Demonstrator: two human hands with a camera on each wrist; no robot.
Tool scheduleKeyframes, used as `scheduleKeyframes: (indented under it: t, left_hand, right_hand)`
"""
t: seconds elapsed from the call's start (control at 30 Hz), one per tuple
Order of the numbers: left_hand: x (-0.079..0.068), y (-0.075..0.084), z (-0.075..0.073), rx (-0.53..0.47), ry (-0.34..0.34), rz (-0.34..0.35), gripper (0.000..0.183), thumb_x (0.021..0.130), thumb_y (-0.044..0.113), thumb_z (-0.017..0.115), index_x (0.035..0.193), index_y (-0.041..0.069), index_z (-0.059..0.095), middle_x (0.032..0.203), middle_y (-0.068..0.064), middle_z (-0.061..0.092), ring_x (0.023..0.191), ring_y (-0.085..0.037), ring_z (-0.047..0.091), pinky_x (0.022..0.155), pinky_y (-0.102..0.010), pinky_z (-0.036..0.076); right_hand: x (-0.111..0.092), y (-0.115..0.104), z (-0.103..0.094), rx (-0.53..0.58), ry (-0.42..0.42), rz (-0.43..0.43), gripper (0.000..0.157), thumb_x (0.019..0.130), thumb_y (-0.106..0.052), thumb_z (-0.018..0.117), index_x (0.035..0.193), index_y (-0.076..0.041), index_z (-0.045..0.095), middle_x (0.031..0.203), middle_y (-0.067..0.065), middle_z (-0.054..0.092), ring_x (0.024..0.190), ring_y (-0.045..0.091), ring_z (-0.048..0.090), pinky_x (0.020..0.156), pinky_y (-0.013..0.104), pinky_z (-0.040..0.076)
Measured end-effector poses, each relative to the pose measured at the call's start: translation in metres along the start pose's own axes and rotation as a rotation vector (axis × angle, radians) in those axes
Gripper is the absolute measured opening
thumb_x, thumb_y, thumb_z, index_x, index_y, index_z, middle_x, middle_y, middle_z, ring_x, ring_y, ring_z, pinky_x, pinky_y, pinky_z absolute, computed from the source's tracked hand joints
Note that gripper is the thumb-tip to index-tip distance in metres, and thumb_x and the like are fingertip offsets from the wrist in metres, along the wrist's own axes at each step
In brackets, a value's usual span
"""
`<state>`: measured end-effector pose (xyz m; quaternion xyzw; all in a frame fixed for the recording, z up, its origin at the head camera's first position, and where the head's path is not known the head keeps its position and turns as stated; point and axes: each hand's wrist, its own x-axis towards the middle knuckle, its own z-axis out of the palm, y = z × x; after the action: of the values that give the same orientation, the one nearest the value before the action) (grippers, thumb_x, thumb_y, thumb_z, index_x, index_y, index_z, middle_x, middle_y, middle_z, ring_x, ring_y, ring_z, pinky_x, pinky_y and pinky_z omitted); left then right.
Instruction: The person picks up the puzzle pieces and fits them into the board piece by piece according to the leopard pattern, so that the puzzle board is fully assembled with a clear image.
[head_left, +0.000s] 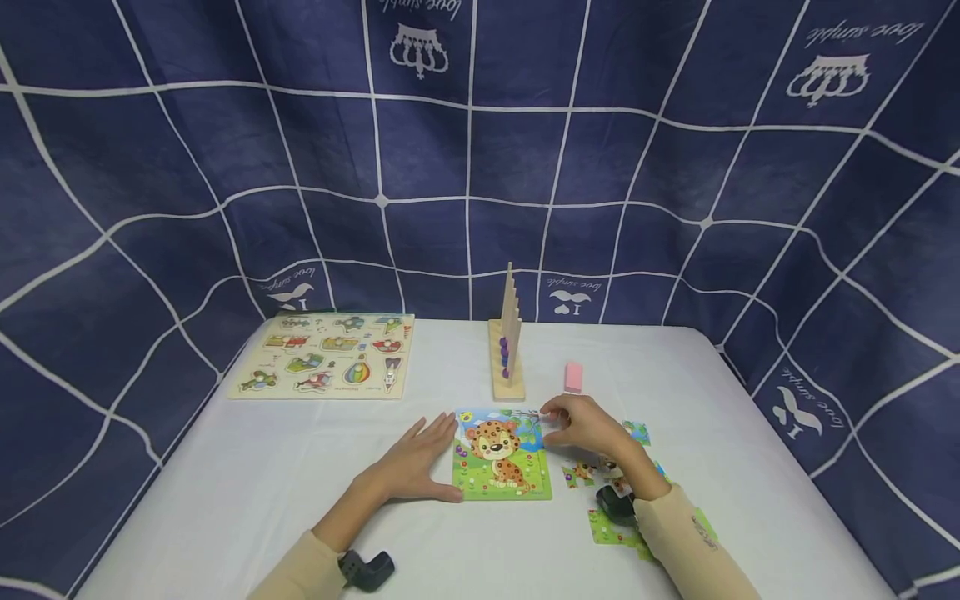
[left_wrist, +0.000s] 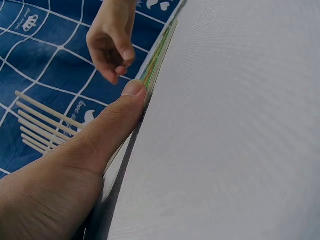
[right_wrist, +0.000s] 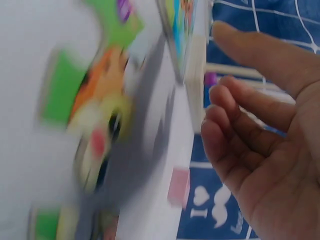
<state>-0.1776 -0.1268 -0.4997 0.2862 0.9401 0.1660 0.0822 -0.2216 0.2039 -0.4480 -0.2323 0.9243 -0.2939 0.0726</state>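
A square picture puzzle (head_left: 495, 479) with a cartoon leopard on grass lies flat on the white table. My left hand (head_left: 412, 462) rests along its left edge, fingers spread and thumb at the lower left corner; in the left wrist view the thumb (left_wrist: 117, 117) touches the puzzle's edge. Above the puzzle's upper right side hovers my right hand (head_left: 592, 429), fingers bent loosely. The right wrist view shows nothing between its thumb and fingers (right_wrist: 240, 107). Loose puzzle pieces (right_wrist: 102, 95), blurred there, lie below this hand, partly hidden by the right arm in the head view.
Behind the puzzle stands a wooden peg rack (head_left: 508, 333) with a few purple and blue beads. A pink block (head_left: 573, 377) sits to its right. A wooden vehicle puzzle board (head_left: 322, 358) lies at the back left. More green pieces (head_left: 611, 529) are beneath the right forearm.
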Motion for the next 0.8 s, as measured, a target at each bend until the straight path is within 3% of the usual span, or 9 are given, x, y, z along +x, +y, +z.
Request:
scheduleKeyframes:
  t: [0.4,0.8]
  left_hand:
    - [0.0,-0.001,0.001,0.018,-0.002,-0.008,0.124,0.067,0.087,0.056,0.155,0.007,0.021,0.164,-0.006,0.016,0.153,-0.022,0.014,0.125,-0.047,0.01]
    - [0.001,-0.002,0.003,0.008,0.01,0.002,0.123,0.068,0.086,0.056,0.155,0.006,0.022,0.164,-0.006,0.017,0.153,-0.022,0.014,0.125,-0.047,0.011]
  right_hand:
    - [-0.038,0.036,-0.021,-0.022,0.01,0.125,0.052,0.072,-0.027,0.086,0.116,-0.008,0.067,0.092,0.0,0.062,0.082,0.017,0.052,0.066,0.022,0.045]
    - [-0.064,0.074,-0.045,-0.029,0.036,0.179,0.056,0.071,-0.028,0.087,0.117,-0.004,0.065,0.097,0.004,0.061,0.084,0.016,0.052,0.069,0.023,0.045]
